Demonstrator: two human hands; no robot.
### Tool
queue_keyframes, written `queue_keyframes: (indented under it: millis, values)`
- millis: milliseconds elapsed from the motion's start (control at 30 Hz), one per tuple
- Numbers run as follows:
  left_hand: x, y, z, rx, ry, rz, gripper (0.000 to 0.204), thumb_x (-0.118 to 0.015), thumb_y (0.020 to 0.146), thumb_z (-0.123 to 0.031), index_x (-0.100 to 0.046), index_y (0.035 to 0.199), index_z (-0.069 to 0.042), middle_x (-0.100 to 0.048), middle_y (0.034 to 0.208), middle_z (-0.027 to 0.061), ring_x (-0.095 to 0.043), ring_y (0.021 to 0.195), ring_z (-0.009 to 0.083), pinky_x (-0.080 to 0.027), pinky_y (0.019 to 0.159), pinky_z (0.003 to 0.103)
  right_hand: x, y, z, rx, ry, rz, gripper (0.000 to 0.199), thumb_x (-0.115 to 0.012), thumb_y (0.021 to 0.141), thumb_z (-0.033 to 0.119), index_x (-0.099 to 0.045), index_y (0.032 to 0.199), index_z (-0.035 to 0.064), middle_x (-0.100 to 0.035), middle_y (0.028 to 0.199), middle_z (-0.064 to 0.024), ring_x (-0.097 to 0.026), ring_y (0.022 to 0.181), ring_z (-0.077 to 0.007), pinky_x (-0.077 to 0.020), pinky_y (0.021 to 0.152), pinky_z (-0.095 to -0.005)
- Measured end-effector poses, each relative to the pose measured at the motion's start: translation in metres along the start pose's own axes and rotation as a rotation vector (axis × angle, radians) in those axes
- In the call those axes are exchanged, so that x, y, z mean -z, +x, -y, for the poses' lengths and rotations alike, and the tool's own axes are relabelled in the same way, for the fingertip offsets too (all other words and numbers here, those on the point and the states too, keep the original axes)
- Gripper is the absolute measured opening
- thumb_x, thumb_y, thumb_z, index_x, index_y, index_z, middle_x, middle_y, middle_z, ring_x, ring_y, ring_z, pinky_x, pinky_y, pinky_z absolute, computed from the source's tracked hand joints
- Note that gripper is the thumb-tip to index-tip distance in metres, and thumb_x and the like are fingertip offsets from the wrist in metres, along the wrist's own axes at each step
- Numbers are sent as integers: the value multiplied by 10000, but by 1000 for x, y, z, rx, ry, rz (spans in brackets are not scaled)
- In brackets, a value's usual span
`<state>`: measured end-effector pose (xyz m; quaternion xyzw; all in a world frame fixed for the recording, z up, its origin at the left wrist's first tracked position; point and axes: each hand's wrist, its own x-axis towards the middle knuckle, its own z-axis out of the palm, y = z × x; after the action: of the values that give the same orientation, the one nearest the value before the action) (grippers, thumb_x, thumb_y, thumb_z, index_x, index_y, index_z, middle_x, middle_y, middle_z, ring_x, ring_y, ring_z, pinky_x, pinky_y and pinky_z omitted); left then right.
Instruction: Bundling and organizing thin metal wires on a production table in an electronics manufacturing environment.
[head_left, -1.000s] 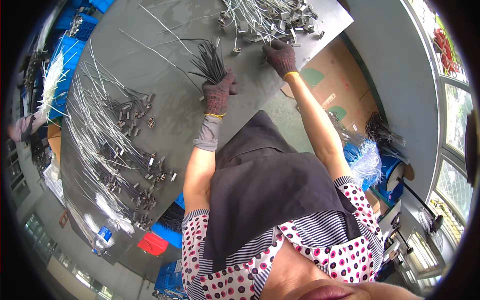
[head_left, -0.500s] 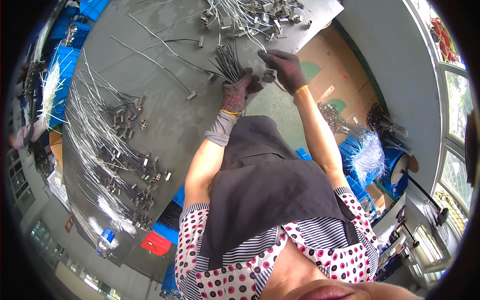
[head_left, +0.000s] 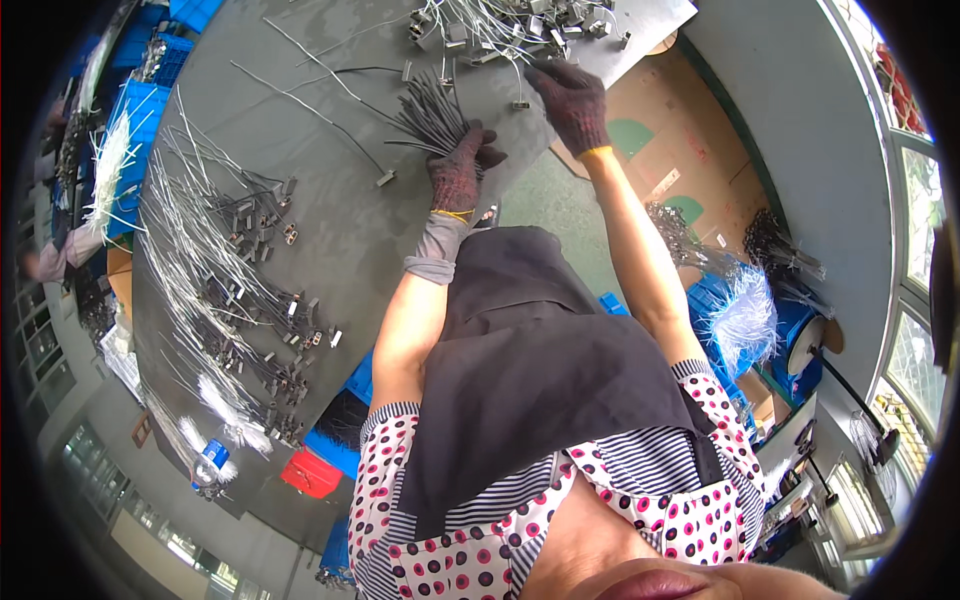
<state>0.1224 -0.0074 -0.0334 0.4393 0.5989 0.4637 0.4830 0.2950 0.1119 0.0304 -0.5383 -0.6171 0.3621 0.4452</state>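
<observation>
My left hand, in a dark knit glove, grips a fanned bundle of thin grey wires above the grey table. My right hand, also gloved, reaches forward to the heap of wires with small metal end pieces at the table's far edge, fingers spread over it. I cannot tell whether it holds a piece. One loose metal piece lies just left of that hand.
A long row of wires with metal end pieces lies along the table's left side. Blue crates stand beyond it. A red box and a plastic bottle sit low left. Cardboard and blue bins with white fibres are on the right.
My right hand has moved away from my left hand and forward to the heap at the far edge. My left hand keeps its bundle of wires.
</observation>
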Motion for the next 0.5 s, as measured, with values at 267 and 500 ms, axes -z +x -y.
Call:
queue_keyframes:
  millis: [267, 500]
  values:
    - [-54, 43, 35, 102, -612, 103, 321, -645, 977, -205, -627, 1215, 9, -699, 1090, 145, -698, 983, 287, -596, 915, 465, 81, -147, 1, -794, 235, 378, 308, -629, 995, 285, -732, 1086, 9, -678, 762, -34, -588, 595, -93, -469, 542, -263]
    - [-39, 50, 14, 446, -1226, 63, 268, -653, 976, -207, -657, 1144, 2, -718, 1048, 152, -717, 973, 300, -593, 944, 496, 168, -295, -57, -1042, -153, 235, 426, -642, 964, 378, -736, 946, -37, -649, 694, -74, -553, 606, -126, -452, 563, -327]
